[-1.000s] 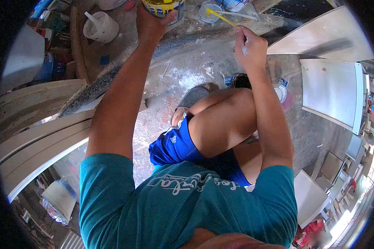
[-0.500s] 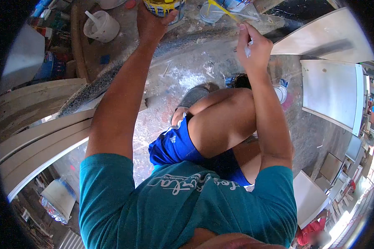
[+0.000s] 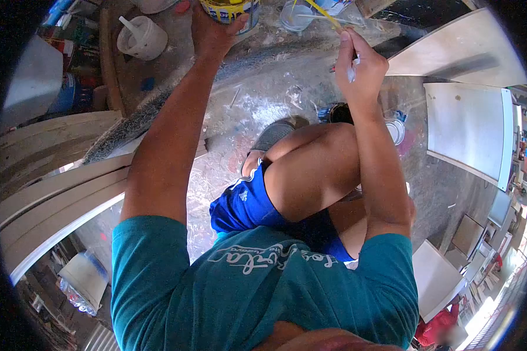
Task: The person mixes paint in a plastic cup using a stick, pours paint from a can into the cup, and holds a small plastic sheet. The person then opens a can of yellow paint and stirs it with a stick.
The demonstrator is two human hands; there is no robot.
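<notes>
My left hand [image 3: 212, 34] is wrapped round the side of a yellow-and-blue paint can [image 3: 234, 13] at the top of the view, with yellow paint on its rim. Between the thumb and fingers of my right hand [image 3: 360, 61] is a thin yellow stick [image 3: 324, 13], slanting up and left, its far end over a clear plastic cup [image 3: 297, 16]. White smears mark the right hand. The stick's tip is cut off by the top edge.
A white tub with a handle [image 3: 142, 38] sits at the upper left. Open cans [image 3: 396, 132] stand on the floor beyond my knee. Boards [image 3: 58, 193] lie at the left, and a white panel [image 3: 467, 130] is at the right. A person in red [image 3: 438, 327] is at the lower right.
My right hand has moved slightly right and down, and the stick's coated end has lifted up toward the top edge. The can has turned or tilted slightly in my left hand.
</notes>
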